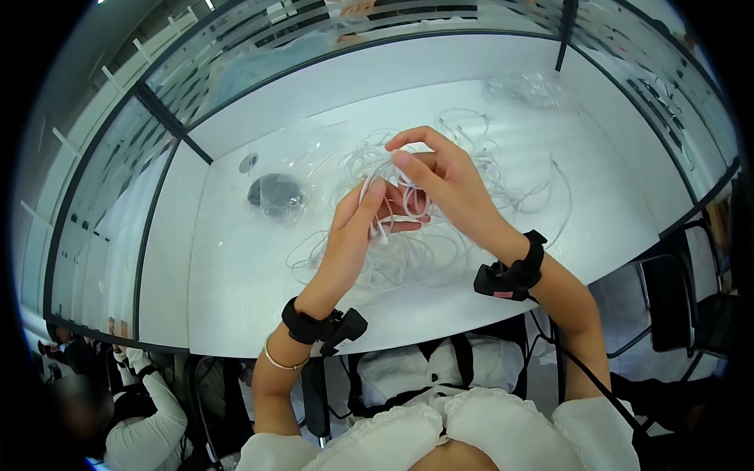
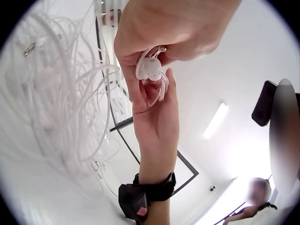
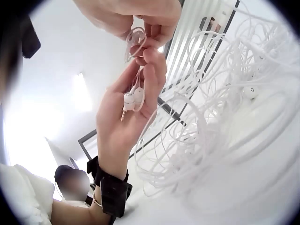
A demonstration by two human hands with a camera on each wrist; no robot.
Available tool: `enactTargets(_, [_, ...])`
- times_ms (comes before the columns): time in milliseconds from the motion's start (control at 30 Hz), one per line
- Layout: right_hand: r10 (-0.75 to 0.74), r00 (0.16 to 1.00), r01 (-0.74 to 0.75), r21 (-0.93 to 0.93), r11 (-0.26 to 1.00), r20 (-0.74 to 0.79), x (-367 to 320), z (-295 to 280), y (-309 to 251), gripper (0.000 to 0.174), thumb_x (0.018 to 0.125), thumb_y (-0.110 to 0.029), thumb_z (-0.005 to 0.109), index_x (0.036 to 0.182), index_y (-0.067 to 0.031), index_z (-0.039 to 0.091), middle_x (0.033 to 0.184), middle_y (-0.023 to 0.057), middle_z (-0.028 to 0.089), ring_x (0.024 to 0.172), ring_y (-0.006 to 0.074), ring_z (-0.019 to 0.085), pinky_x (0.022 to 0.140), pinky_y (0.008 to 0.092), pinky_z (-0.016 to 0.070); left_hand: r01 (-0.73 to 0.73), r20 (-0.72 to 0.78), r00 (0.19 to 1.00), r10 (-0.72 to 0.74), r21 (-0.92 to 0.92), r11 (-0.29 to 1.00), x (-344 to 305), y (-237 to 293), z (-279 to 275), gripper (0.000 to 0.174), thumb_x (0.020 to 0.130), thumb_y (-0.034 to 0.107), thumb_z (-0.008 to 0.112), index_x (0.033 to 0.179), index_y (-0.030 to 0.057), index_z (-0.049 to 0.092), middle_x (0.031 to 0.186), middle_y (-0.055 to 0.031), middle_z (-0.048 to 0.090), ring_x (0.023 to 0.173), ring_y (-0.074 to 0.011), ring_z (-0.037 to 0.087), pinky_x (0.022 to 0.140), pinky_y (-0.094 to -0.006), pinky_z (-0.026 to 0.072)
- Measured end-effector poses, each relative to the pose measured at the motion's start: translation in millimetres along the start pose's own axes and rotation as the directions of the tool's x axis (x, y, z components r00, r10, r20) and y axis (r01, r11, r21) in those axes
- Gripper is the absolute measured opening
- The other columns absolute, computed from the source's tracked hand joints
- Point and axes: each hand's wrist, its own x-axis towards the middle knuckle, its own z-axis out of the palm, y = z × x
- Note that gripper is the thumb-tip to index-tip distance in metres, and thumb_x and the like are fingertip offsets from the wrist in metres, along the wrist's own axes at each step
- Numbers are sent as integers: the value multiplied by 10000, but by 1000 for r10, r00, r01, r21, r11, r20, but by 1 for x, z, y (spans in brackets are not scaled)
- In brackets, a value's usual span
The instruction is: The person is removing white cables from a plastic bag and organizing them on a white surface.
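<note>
Above the table, both hands hold one pair of white wired earphones [image 3: 129, 99]. My left hand [image 1: 352, 231] pinches the cord between thumb and fingers. In the right wrist view, the earbuds and the metal-tipped plug [image 3: 123, 115] hang against the left palm. My right hand [image 1: 455, 182] grips the same cord, with its thumb and index finger bent close together; small loops of cord lie between the hands. Beneath and behind them spreads a large tangle of white earphone cords [image 1: 420, 259], with loose buds and plugs among it. Fingers hide part of the held cord.
On the white table [image 1: 243, 290], a clear plastic bag [image 1: 306, 153] lies at the left with a dark round object [image 1: 275, 193]. More crumpled clear plastic [image 1: 525, 88] sits at the back right. Low white panels [image 1: 345, 74] with glass above enclose the table's far sides.
</note>
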Motion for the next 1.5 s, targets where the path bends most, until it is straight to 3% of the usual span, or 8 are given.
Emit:
enactTargets(267, [45,986,-36,-63,997,158,-2,10,7,291,961,-207,549,1200,-44,522,893,80,678,811,90,627,717,248,517,83,-220,969,-109,-123,989,-2,-9,-13,435,1004,377,368,1140,5,548,1045,-134,647,916,-234,670,819,-373,560])
enactTargets(533, [-79,983,79,6,997,163,3,11,26,302,938,-198,586,1159,-10,501,897,109,682,856,142,643,709,274,538,22,-171,985,-33,-67,998,-3,-14,-19,462,982,390,419,1220,5,514,1112,-103,619,1041,-208,610,887,-376,512])
enactTargets(700, [-11,977,-15,124,992,211,-1,16,10,214,890,-188,644,1055,-70,575,1223,63,576,1100,143,528,939,348,414,16,-110,993,-37,-189,982,-4,-5,-8,481,959,374,478,1267,4,495,1000,-85,627,874,-165,612,753,-317,490])
enactTargets(800, [-374,897,435,-624,649,236,4,6,15,261,832,-164,677,1050,-66,574,1217,66,552,1100,179,518,995,393,376,52,-13,999,-53,-105,993,-5,-1,-14,439,939,332,536,1245,18,515,859,-45,611,697,-105,566,605,-249,437])
enactTargets(833, [-333,927,364,-623,692,172,1,7,13,356,780,-131,689,1112,-75,571,1196,59,547,1090,194,513,1016,395,353,69,-29,997,-71,-68,995,-6,-1,-14,437,934,324,548,1243,17,518,822,-36,601,664,-97,546,581,-239,414])
enactTargets(1067, [-100,982,123,-144,982,160,11,-13,6,374,888,-227,592,1224,-70,544,1157,40,570,1039,144,531,942,317,398,110,3,994,-110,-18,994,-7,6,-20,376,898,256,632,1196,41,555,748,6,552,640,-57,497,542,-197,358])
enactTargets(1267, [-183,955,283,-534,796,234,1,0,-1,260,860,-240,654,1036,-49,643,898,28,584,761,130,513,666,260,402,79,33,995,-89,225,971,-9,0,-15,189,865,173,670,979,41,597,785,-5,599,651,-45,490,563,-200,375])
enactTargets(1500, [-31,979,96,-317,944,202,2,-6,-3,218,897,-201,624,1051,-47,640,857,23,597,729,84,536,676,230,442,130,81,986,-144,152,980,-9,4,-13,195,905,200,614,989,26,584,845,-57,629,682,-90,566,605,-226,434])
